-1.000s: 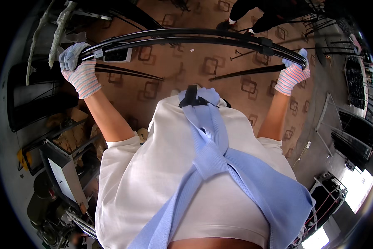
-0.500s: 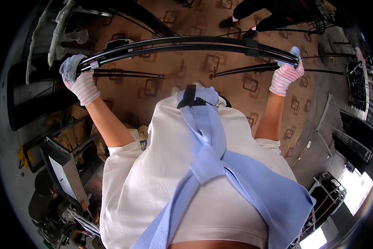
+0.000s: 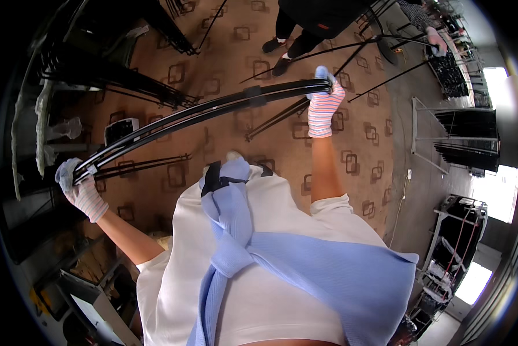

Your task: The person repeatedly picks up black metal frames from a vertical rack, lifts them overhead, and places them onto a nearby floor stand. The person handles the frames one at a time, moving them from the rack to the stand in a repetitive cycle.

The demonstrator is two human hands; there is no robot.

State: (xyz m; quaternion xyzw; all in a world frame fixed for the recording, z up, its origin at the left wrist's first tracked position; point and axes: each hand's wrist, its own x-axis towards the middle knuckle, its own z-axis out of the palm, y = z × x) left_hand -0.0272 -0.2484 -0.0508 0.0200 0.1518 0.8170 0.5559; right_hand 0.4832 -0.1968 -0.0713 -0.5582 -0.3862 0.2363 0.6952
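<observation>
Brown carpet (image 3: 270, 158) patterned with interlocking squares covers the floor beneath both hands. Gloved fingers of the left hand (image 3: 83, 190) are curled around the lower-left end of a bundle of black tubular frames (image 3: 285, 90), and the right hand (image 3: 325, 106) is closed around the opposite end. Held out over the carpet, ahead of the body, the bundle has its long axis slanting from lower left to upper right; its bars look arched, though how much of that is lens bend I cannot tell. Thin legs (image 3: 155, 162) run inward from both ends. A dark band (image 3: 255, 96) clasps the bars, and a pale tag (image 3: 92, 169) sits just beside the left hand, too small to read. Nearer the body, light-blue ribbed knit (image 3: 231, 255) is knotted over a white shirt (image 3: 270, 305). Beyond stands a co-worker (image 3: 302, 43) in dark clothing bearing a red mark (image 3: 323, 26), likewise illegible.
</observation>
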